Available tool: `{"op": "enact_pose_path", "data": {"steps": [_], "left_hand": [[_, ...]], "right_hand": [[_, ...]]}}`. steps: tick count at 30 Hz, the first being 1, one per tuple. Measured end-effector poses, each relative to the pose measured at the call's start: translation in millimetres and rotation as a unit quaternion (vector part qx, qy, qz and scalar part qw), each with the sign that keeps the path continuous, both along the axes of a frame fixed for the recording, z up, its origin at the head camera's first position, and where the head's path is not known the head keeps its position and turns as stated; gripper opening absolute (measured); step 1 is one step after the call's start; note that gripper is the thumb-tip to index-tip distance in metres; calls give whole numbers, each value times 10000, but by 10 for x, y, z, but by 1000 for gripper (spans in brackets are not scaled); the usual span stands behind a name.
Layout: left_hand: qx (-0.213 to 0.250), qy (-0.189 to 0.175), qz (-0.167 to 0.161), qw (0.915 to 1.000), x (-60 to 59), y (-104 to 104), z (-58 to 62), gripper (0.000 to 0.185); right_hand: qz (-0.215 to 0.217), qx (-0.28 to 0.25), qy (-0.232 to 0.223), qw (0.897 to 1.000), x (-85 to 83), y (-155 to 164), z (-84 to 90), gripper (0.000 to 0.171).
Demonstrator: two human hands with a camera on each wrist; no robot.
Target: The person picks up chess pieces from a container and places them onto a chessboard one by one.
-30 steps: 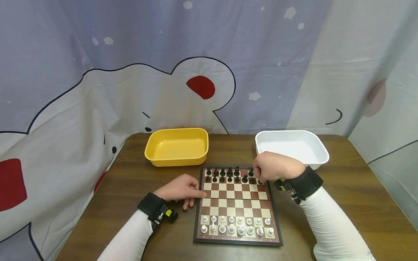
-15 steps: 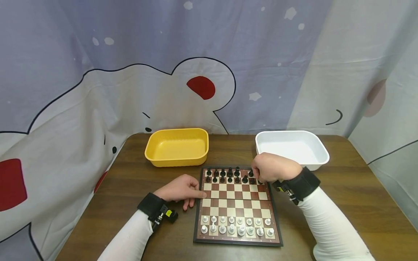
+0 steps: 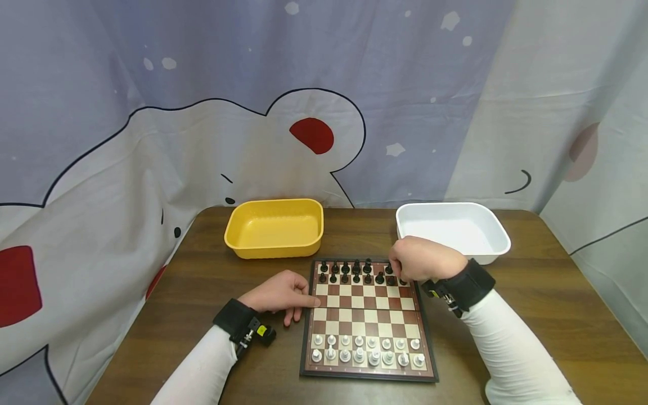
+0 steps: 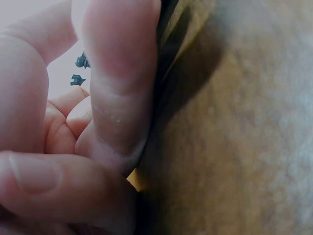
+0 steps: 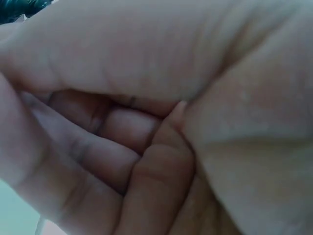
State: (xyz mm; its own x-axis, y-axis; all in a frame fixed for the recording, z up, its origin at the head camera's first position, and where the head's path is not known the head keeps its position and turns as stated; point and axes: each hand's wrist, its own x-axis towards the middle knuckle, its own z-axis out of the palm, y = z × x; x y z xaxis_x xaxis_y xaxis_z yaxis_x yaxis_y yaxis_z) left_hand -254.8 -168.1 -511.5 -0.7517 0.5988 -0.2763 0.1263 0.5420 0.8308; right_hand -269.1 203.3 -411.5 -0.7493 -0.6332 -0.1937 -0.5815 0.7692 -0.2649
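A chessboard (image 3: pixel 349 318) lies on the table, with white pieces (image 3: pixel 359 354) in two rows on its near side and black pieces (image 3: pixel 356 268) in two rows along its far side. My left hand (image 3: pixel 280 292) rests at the board's left edge, one extended finger lying over the rim and the other fingers loosely bent beside it. Over the far right corner, my right hand (image 3: pixel 425 259) points its pinching fingertips down at a black chess piece, which they mostly hide. A dark glossy piece (image 5: pixel 22 9) shows past the thumb in the right wrist view.
Behind the board stand a yellow tray (image 3: pixel 273 253) at left and a white tray (image 3: pixel 498 247) at right; the right hand and wrist overlap the white one's front. A printed curtain (image 3: pixel 405 112) hangs behind the wooden table (image 3: pixel 536 315).
My right hand and wrist have shifted very slightly to the left at the corner of the board. The left hand, board and trays have stayed in place.
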Motion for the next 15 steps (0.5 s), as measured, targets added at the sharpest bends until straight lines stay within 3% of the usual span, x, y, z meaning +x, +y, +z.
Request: {"op": "enact_pose_path", "data": {"steps": [10, 15], "left_hand": [[15, -26, -15, 10000, -10, -8, -17, 48], [23, -13, -16, 10000, -8, -7, -10, 47]], "right_hand": [[-39, -317, 59, 9995, 3, 75, 76, 27], [-231, -630, 422, 9969, -46, 208, 150, 21]]}}
